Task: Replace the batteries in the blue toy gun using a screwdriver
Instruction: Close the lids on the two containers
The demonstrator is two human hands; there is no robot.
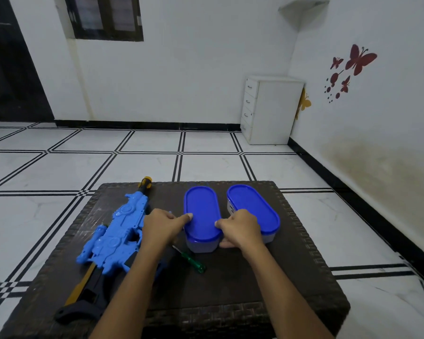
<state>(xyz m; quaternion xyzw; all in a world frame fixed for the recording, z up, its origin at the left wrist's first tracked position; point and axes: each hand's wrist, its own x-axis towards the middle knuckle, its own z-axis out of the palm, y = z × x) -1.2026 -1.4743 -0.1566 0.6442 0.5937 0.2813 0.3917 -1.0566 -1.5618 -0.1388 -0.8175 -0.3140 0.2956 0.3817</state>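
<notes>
While both hands are on the near container [202,231], the blue toy gun [118,231] lies untouched to the left of that container. It is flat on the table [291,265], with the muzzle end pointing away from the person and the dark stock toward them.

Near container: oval, blue lid on, translucent body, upright.

Left hand [162,226]: pressed against the container's left side, fingers curled, thumb tip laid on the lid's left rim. The other fingertips are hidden behind the back of the hand.

Right hand [240,231]: closed round the container's right side, fingertips hooked over the lid's right rim, thumb lying along the body wall below. Neither hand holds anything else.

Screwdriver [194,261]: green handle, thin shaft. It lies on the table just in front of the near container, on the person's side, with the shaft angled toward the left forearm. No hand touches it, and it looks clear of the container.

Second container [252,209]: same kind, lid on, just right of the near container and partly behind the right hand. Cannot tell whether the two touch.

Background: a white drawer unit [272,108] stands far behind and to the right of the near container, against the wall. Red butterfly stickers [360,59] are on the wall further right. Black-lined white floor tiles [145,167] lie beyond.
</notes>
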